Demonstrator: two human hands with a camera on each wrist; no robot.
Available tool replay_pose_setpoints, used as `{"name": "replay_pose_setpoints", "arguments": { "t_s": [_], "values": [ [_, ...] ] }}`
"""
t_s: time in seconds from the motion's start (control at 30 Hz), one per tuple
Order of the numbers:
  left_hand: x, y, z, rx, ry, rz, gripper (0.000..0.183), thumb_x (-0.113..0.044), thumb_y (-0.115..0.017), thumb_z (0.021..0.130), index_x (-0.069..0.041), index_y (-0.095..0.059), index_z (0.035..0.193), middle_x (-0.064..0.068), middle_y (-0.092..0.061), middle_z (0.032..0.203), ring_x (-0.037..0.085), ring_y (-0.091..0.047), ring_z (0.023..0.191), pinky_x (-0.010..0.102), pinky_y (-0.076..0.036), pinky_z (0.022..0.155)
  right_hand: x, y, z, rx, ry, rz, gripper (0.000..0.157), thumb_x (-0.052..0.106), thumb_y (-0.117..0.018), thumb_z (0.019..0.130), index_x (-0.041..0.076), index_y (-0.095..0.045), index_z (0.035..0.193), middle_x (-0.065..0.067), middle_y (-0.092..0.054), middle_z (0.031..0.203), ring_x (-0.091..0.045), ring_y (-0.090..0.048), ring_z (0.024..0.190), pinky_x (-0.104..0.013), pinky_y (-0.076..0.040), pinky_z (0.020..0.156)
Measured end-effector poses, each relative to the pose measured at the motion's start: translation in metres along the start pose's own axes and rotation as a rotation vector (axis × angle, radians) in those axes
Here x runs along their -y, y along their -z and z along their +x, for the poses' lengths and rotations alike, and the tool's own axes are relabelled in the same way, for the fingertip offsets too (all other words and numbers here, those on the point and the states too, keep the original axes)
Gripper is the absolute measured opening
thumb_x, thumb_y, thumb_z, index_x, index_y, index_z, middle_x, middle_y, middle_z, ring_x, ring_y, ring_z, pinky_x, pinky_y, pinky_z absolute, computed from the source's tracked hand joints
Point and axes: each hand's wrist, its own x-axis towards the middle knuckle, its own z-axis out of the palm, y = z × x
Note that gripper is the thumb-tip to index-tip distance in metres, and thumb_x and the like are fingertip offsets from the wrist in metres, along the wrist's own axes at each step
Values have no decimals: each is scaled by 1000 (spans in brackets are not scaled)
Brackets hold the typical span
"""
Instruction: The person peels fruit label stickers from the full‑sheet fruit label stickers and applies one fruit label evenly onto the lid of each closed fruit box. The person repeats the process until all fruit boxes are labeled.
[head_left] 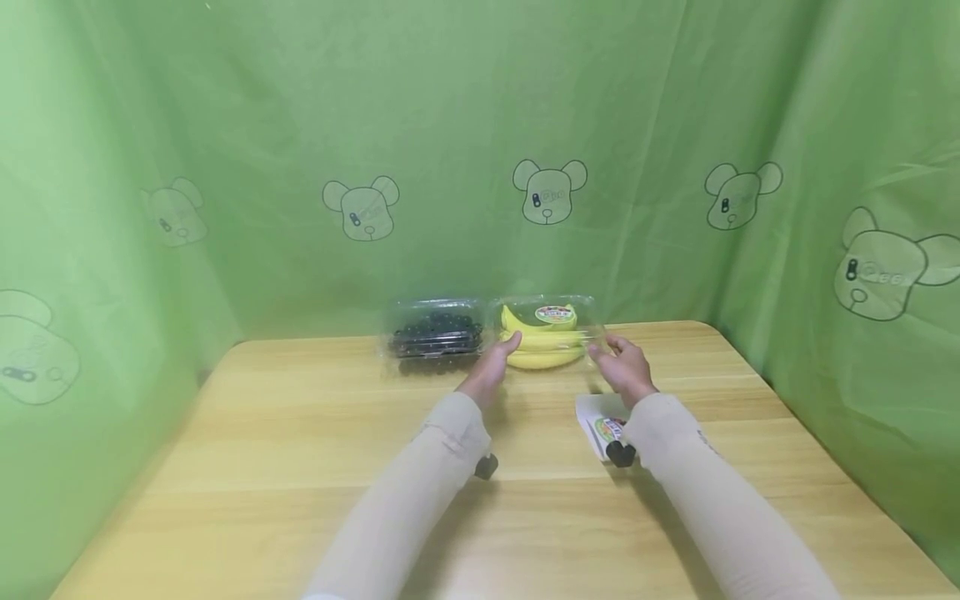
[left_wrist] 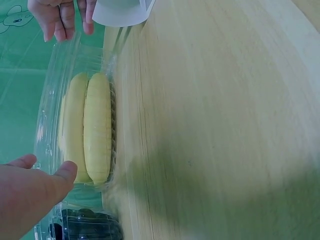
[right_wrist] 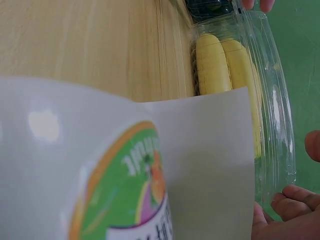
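A clear plastic clamshell box of bananas [head_left: 543, 360] stands at the back of the table, its lid down and a round fruit label [head_left: 555, 314] on top. At the box's left end is my left hand [head_left: 487, 371], thumb raised along the front corner and fingers partly hidden. My right hand [head_left: 628, 367] is at the other end, its fingertips touching the clear corner [right_wrist: 282, 197] and its thumb held apart. Beneath my right wrist, a curved white sheet [head_left: 592, 408] carries a similar fruit sticker [head_left: 609, 429]; it fills much of the right wrist view.
Another clear box with dark, grape-like fruit [head_left: 438, 337] stands close to the left of the banana box. The wooden table [head_left: 300, 450] reaches back to a green curtain [head_left: 450, 100] printed with bear faces, which also hangs at both sides.
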Motion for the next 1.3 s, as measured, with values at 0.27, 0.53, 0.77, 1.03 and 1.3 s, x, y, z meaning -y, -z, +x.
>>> {"name": "replay_pose_setpoints", "arguments": {
  "t_s": [0.27,0.53,0.77,1.03,1.3],
  "values": [
    [-1,4,-1,5,29,38,80,-56,-44,88,-8,-15,145,11,-4,151,39,-8,134,53,-7,108,0,1,-1,8,-5,4,79,56,-47,87,13,-16,146,-10,-17,150,-41,-22,130,-54,-29,100],
    [-8,7,-11,2,34,55,80,-54,-41,90,-10,-6,146,10,-1,152,40,-10,134,53,-6,108,1,1,-3,-2,-33,33,78,54,-49,87,17,-16,146,-7,-16,150,-38,-31,127,-49,-38,96],
    [-14,16,-16,-5,-4,33,74,-52,-41,91,-11,-14,146,7,-10,151,39,-16,133,52,-9,108,4,-4,-3,-67,-10,27,73,50,-50,88,16,-19,145,-8,-18,150,-37,-30,127,-51,-32,100],
    [-17,33,-18,-39,-78,57,64,-49,-40,93,-5,-34,139,10,-27,146,32,-22,133,46,-21,107,14,-4,-7,-121,5,36,68,41,-51,90,11,-22,144,-12,-21,148,-38,-18,132,-56,-19,105],
    [-24,53,-26,-90,-114,89,69,-50,-42,92,-2,-30,139,14,-28,145,33,-24,132,42,-27,106,24,-7,-8,-168,44,63,59,34,-51,91,6,-32,138,-15,-31,143,-37,-32,125,-51,-31,101]
  ]
}}
